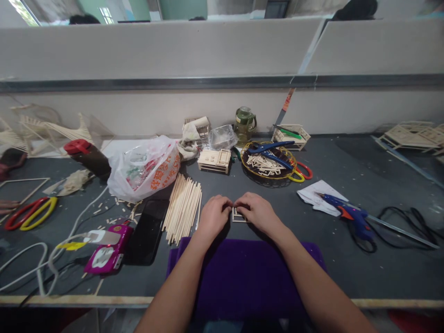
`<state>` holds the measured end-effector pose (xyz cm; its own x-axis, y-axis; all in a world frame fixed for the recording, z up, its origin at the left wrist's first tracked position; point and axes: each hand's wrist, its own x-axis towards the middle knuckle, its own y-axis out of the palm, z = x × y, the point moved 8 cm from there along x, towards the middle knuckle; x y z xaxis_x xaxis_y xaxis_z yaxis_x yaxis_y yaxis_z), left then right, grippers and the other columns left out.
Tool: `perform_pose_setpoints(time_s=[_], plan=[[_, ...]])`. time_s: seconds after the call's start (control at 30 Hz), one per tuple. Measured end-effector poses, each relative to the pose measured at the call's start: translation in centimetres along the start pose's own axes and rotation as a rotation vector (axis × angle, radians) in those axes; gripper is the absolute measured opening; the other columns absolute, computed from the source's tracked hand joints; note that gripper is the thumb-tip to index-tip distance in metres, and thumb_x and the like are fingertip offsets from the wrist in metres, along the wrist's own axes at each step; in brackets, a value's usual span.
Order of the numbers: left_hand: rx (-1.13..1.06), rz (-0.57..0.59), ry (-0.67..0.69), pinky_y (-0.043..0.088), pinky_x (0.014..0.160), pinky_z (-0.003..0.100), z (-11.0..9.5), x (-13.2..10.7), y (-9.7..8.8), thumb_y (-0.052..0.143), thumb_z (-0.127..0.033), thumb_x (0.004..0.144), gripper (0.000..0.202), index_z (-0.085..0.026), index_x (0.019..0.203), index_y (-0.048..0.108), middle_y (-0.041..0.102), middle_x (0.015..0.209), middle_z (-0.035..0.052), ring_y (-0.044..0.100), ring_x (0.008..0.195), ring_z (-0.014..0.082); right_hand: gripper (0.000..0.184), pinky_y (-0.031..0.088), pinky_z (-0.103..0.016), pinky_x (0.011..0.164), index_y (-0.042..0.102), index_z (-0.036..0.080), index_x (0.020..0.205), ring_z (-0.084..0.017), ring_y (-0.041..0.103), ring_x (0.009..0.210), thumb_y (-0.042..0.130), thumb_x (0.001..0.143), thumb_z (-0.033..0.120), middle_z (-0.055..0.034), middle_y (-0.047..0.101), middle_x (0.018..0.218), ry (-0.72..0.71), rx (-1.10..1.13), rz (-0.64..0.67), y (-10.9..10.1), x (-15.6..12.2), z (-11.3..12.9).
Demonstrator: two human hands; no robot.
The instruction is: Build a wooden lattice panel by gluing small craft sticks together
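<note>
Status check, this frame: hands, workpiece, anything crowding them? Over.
Left hand and right hand both pinching small stick frame, on table beyond purple mat. Stick bundle close left, glue gun off right; neither touching.

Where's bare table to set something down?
Bare table between wire tray and far-right stick models; also front right, between purple cloth and black cable. Crowded left of the left hand: stick bundle, phone, plastic bag, white cables.

I see a dark table [347, 157] carrying a purple mat [243, 273] at 6 o'clock and a wooden frame [238, 215] at centre. Sticks [183, 207] and a plastic bag [145, 169] lie toward 10 o'clock, a glue gun [350, 217] at 3.
</note>
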<state>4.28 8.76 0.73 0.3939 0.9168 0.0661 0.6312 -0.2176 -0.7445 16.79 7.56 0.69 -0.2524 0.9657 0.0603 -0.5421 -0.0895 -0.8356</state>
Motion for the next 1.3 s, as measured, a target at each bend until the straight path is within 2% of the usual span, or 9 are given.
perform_pose_setpoints(time_s=[1.0,1.3], plan=[[0.007,0.005,-0.005,0.044,0.08,0.03,-0.2,-0.1,-0.1,0.057,-0.012,0.083,0.014,-0.019,0.086,0.069,0.067,0.087,0.0035,0.06,0.088,0.019,0.013,0.036,-0.025,0.078,0.067,0.022,0.091,-0.016,0.055,0.091,0.058,0.086,0.015,-0.0019,0.063,0.088,-0.017,-0.03,0.038,-0.1,-0.1,0.2],[-0.005,-0.022,-0.018,0.045,0.082,0.031,-0.2,0.0,-0.2,0.055,-0.011,0.083,0.016,-0.019,0.083,0.069,0.067,0.088,0.0045,0.061,0.089,0.0191,0.013,0.036,-0.025,0.077,0.069,0.023,0.089,-0.015,0.051,0.093,0.057,0.09,0.019,-0.0027,0.06,0.094,-0.133,-0.11,0.053,0.3,-0.4,1.3]])
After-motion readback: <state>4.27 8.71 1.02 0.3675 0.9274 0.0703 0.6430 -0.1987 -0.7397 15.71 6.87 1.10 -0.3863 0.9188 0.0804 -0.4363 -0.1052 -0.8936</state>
